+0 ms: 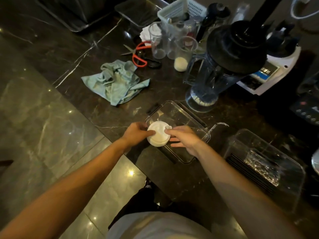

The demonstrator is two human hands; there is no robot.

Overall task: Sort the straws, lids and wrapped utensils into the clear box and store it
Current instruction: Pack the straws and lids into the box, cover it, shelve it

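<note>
1. Stack of white plastic lids (158,133): round, matte, with a raised rim and a flat top; held over the near-left corner of the clear box (186,116).
2. Left hand (136,132): fingers curled round the stack's left edge, thumb laid across its top.
3. Right hand (183,137): index finger and thumb touching the stack's right edge, remaining fingers fairly straight and spread just below it, inside the box opening.
4. Clear box: rectangular, transparent hard plastic with rounded corners and a thick rim, resting on the dark veined stone counter (72,54), directly beneath and beyond the fingers.
5. Beyond the left fingertips: crumpled pale-blue cloth (115,81), soft and creased.
6. Farther beyond: red-handled scissors (138,54), clear cups (158,44), white perforated basket (181,9).
7. Beyond the right fingers: blender jug (212,80), clear with a black lid.
8. Right of the right hand: a second clear container (269,161), glossy with reflections.
</note>
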